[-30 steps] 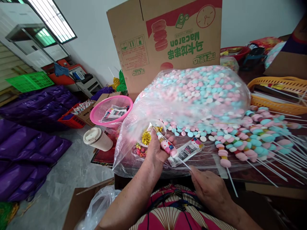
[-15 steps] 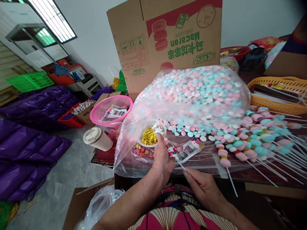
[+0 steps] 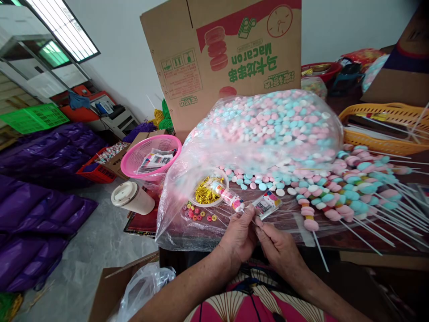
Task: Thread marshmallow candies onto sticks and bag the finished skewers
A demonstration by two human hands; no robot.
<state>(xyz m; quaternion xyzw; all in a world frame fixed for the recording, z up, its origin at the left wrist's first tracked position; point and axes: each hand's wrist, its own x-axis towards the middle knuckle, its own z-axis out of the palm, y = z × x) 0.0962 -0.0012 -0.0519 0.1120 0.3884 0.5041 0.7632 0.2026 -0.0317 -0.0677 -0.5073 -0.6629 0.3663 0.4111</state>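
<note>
Both hands pinch: left hand [image 3: 241,233] and right hand [image 3: 275,241] on wrapped skewer's [image 3: 229,199] stick end, bench's [image 3: 338,239] near edge. Head overlaps bowl [image 3: 203,205]; a low swing could tip it.

I'm standing in a candy workshop: skewers [image 3: 362,197] and a bulk bag [image 3: 268,123] are crowding the table [image 3: 410,178], purple bundles [image 3: 36,232], probably sacks, the floor [image 3: 114,241].

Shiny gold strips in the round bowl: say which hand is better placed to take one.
Left, probably: the left hand is nearer the shiny gold strips than the right hand, though both are at the lower end of the clear-wrapped pastel skewer.
</note>
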